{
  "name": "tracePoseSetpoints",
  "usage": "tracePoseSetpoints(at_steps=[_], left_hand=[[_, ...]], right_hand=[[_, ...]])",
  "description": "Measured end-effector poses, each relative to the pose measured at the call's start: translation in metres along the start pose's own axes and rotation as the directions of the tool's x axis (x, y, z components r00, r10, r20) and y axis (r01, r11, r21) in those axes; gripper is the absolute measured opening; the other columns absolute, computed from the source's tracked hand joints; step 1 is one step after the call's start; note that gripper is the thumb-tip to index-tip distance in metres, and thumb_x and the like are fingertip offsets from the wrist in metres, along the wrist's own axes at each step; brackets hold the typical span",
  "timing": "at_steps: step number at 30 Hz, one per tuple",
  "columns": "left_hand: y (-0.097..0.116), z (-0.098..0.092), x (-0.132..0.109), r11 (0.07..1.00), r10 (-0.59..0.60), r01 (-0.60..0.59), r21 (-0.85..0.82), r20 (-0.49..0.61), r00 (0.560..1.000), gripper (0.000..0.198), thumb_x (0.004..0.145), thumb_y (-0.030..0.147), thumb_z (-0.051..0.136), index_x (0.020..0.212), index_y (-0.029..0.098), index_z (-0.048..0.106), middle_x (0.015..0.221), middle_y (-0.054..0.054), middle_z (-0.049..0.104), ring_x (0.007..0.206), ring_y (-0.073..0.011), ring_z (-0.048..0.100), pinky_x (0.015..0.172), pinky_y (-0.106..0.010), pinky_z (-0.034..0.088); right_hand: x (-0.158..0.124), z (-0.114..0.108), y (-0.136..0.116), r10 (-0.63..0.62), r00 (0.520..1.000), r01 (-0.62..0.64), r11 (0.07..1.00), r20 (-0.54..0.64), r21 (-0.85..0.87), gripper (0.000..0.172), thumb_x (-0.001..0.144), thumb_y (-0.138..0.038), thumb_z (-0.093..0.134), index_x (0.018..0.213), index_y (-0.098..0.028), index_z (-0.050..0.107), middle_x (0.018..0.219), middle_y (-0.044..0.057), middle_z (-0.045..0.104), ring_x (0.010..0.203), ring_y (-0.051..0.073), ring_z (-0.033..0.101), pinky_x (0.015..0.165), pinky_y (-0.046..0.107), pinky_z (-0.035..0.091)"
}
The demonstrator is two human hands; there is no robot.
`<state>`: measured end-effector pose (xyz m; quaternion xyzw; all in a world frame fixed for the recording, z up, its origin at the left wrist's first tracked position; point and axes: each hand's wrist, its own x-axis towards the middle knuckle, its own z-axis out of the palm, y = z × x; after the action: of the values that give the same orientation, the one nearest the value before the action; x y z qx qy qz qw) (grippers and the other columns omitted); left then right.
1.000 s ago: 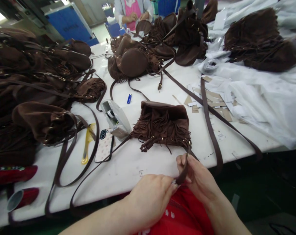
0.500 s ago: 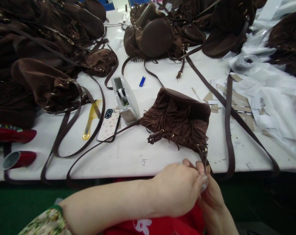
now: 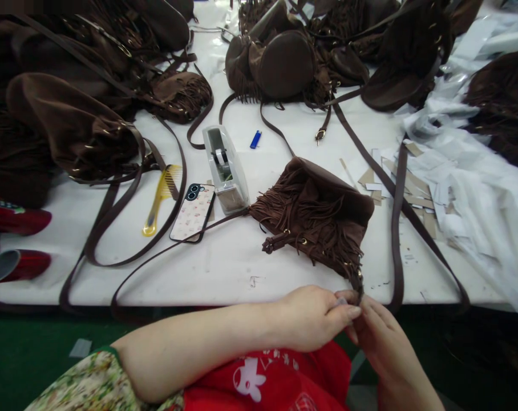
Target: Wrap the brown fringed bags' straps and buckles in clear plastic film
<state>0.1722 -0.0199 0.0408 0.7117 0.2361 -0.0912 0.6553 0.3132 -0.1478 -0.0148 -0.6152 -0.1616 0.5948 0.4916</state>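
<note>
A brown suede fringed bag lies on the white table right in front of me. Its near corner hangs over the table's front edge. My left hand and my right hand meet just below that corner, both with fingers pinched on the bag's strap end. What sits between the fingertips is too small to make out. A long thin brown strap runs from the bag leftward and loops over the table edge.
A tape dispenser, a phone, a yellow comb and a blue lighter lie left of the bag. Piles of brown bags fill the left and back. White paper and card scraps cover the right. Red cups lie at far left.
My view has tilted down and nearer the table. My hands have come together at the bag's near corner, and the bag has shifted slightly toward the edge.
</note>
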Motion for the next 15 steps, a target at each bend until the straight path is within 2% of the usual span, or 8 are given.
tracePoseSetpoints(at_steps=[2, 4, 6, 7, 10, 12, 13, 15], left_hand=[[-0.011, -0.005, -0.002, 0.999, -0.029, 0.029, 0.013, -0.008, 1.000, 0.042, 0.094, 0.037, 0.033, 0.092, 0.016, 0.070, 0.059, 0.002, 0.055, 0.061, -0.0122, 0.052, 0.069, -0.023, 0.044], [-0.021, -0.007, -0.002, 0.995, -0.100, 0.099, -0.016, -0.020, 0.995, 0.041, 0.094, 0.036, 0.033, 0.099, 0.015, 0.068, 0.059, 0.002, 0.054, 0.056, -0.0111, 0.049, 0.063, -0.022, 0.043], [-0.031, -0.008, 0.001, 0.981, -0.176, 0.178, -0.083, 0.028, 0.984, 0.043, 0.095, 0.034, 0.029, 0.105, 0.014, 0.067, 0.059, 0.002, 0.052, 0.049, -0.0103, 0.045, 0.057, -0.022, 0.042], [-0.036, -0.007, 0.003, 0.972, -0.201, 0.207, -0.110, 0.064, 0.978, 0.044, 0.095, 0.031, 0.028, 0.107, 0.013, 0.066, 0.059, 0.002, 0.051, 0.048, -0.0104, 0.045, 0.055, -0.022, 0.042], [-0.049, -0.002, 0.013, 0.971, -0.232, 0.234, -0.041, 0.055, 0.971, 0.041, 0.092, 0.027, 0.031, 0.109, 0.014, 0.066, 0.060, 0.000, 0.055, 0.048, -0.0120, 0.049, 0.055, -0.024, 0.044], [-0.057, 0.002, 0.018, 0.964, -0.248, 0.248, 0.099, -0.017, 0.969, 0.036, 0.090, 0.030, 0.038, 0.103, 0.017, 0.070, 0.062, -0.001, 0.058, 0.053, -0.0146, 0.053, 0.058, -0.026, 0.046], [-0.060, 0.003, 0.020, 0.961, -0.225, 0.230, 0.157, -0.051, 0.973, 0.033, 0.089, 0.031, 0.042, 0.100, 0.018, 0.071, 0.063, -0.002, 0.060, 0.057, -0.0161, 0.056, 0.059, -0.027, 0.047], [-0.062, 0.002, 0.018, 0.970, -0.092, 0.109, 0.216, -0.090, 0.992, 0.027, 0.088, 0.030, 0.047, 0.097, 0.021, 0.071, 0.072, -0.002, 0.064, 0.069, -0.0184, 0.061, 0.064, -0.028, 0.049]], right_hand=[[-0.002, -0.009, -0.024, 0.040, 0.996, -0.006, 0.923, 0.080, -0.385, 0.037, 0.084, -0.054, 0.056, 0.082, -0.018, 0.068, 0.053, -0.001, 0.058, 0.044, 0.012, 0.048, 0.044, 0.023, 0.039], [0.002, -0.011, -0.056, 0.019, 0.994, 0.060, 0.733, 0.109, -0.677, 0.043, 0.084, -0.057, 0.052, 0.072, -0.018, 0.067, 0.054, 0.001, 0.060, 0.043, 0.013, 0.050, 0.046, 0.025, 0.041], [0.014, -0.002, -0.094, -0.135, 0.984, 0.175, 0.562, 0.119, -0.808, 0.046, 0.084, -0.059, 0.049, 0.069, -0.019, 0.066, 0.055, 0.002, 0.061, 0.045, 0.014, 0.052, 0.048, 0.025, 0.041], [0.025, 0.009, -0.114, -0.240, 0.960, 0.246, 0.492, 0.141, -0.835, 0.045, 0.085, -0.059, 0.048, 0.071, -0.020, 0.067, 0.055, 0.002, 0.061, 0.047, 0.015, 0.054, 0.049, 0.025, 0.042], [0.075, 0.065, -0.169, -0.476, 0.836, 0.439, 0.279, 0.273, -0.854, 0.036, 0.086, -0.052, 0.050, 0.085, -0.021, 0.069, 0.069, 0.003, 0.069, 0.058, 0.017, 0.061, 0.057, 0.026, 0.045], [0.119, 0.115, -0.196, -0.459, 0.799, 0.492, 0.128, 0.389, -0.861, 0.030, 0.087, -0.045, 0.051, 0.090, -0.021, 0.070, 0.078, 0.004, 0.072, 0.066, 0.018, 0.063, 0.063, 0.026, 0.046], [0.142, 0.141, -0.205, -0.420, 0.813, 0.474, 0.073, 0.404, -0.877, 0.028, 0.088, -0.040, 0.051, 0.092, -0.021, 0.070, 0.081, 0.005, 0.073, 0.070, 0.018, 0.065, 0.066, 0.026, 0.046], [0.188, 0.189, -0.215, -0.316, 0.885, 0.353, -0.021, 0.341, -0.935, 0.028, 0.091, -0.031, 0.047, 0.105, -0.020, 0.068, 0.095, 0.006, 0.073, 0.081, 0.016, 0.067, 0.073, 0.023, 0.046]])
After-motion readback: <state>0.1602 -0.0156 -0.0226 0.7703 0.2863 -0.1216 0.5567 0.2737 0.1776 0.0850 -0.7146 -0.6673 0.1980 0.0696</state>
